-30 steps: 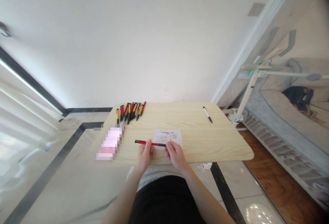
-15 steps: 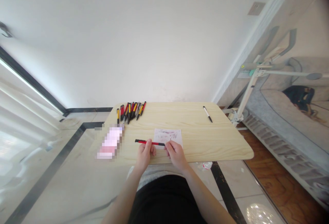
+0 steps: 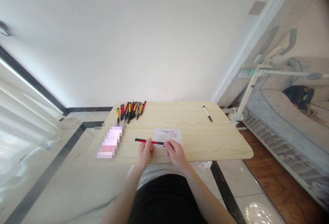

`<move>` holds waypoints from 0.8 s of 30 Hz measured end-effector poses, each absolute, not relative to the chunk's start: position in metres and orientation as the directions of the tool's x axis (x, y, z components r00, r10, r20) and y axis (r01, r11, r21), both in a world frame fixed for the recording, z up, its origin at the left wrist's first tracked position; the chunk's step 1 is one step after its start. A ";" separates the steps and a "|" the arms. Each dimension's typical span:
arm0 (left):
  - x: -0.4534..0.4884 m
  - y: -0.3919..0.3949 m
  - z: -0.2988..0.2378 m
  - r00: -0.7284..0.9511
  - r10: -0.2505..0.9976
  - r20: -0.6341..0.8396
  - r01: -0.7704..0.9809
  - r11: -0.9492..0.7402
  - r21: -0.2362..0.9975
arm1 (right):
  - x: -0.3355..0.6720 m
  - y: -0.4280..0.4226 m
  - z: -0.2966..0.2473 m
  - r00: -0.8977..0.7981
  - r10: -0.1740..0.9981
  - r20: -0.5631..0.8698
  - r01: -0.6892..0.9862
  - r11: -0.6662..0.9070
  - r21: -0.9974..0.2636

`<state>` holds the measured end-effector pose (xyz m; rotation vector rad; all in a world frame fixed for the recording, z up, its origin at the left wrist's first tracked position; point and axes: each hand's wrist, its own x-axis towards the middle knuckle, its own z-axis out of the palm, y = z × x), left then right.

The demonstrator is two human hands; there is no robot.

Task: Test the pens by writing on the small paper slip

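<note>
Between my two hands lies a red pen (image 3: pixel 157 143) with black ends, held level above the near part of the table. My left hand (image 3: pixel 145 151) is closed around its red barrel, thumb on top. At the pen's black right end, the fingers of my right hand (image 3: pixel 175 151) pinch the tip. Just behind and partly under the hands is a sheet of white paper (image 3: pixel 168 133) with dark and reddish scribbles. The fingertips of both hands are partly hidden.
A bunch of red, yellow, black and grey pens (image 3: pixel 130 110) occupies the table's far left corner. A white pen with black ends (image 3: pixel 207 114) lies at the far right. A blurred-out pinkish rectangle (image 3: pixel 111 141) is at the left edge of the wooden table (image 3: pixel 213 141).
Almost nothing differs. Both hands keep hold of the red pen in the same place, with only a very slight shift of the whole view.
</note>
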<state>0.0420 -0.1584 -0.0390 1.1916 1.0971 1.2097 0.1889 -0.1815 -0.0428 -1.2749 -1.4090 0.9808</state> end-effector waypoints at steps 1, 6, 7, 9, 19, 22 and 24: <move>0.042 -0.158 -0.039 0.062 0.998 0.017 -0.089 -0.012 0.996 | 0.189 -0.181 -0.043 0.004 0.990 0.138 0.218 0.134 -0.967; 0.041 -0.158 -0.040 0.059 0.998 0.005 -0.150 0.004 0.989 | 0.188 -0.181 -0.042 0.002 0.992 0.128 0.192 0.125 -0.973; 0.041 -0.158 -0.041 0.062 0.998 0.011 -0.169 0.000 0.986 | 0.188 -0.181 -0.041 0.005 0.992 0.123 0.184 0.120 -0.976; 0.041 -0.158 -0.042 0.081 0.996 0.035 -0.212 -0.017 0.977 | 0.188 -0.181 -0.042 0.006 0.993 0.115 0.173 0.112 -0.979; 0.037 -0.154 -0.043 0.087 0.995 0.050 -0.424 -0.008 0.906 | 0.188 -0.181 -0.039 -0.023 0.989 0.143 0.249 0.144 -0.958; 0.035 -0.153 -0.043 0.099 0.995 0.016 -0.516 0.038 0.856 | 0.187 -0.182 -0.037 -0.045 0.984 0.172 0.314 0.178 -0.933; 0.033 -0.152 -0.042 0.108 0.994 -0.005 -0.558 0.065 0.827 | 0.186 -0.183 -0.035 -0.065 0.979 0.195 0.353 0.206 -0.913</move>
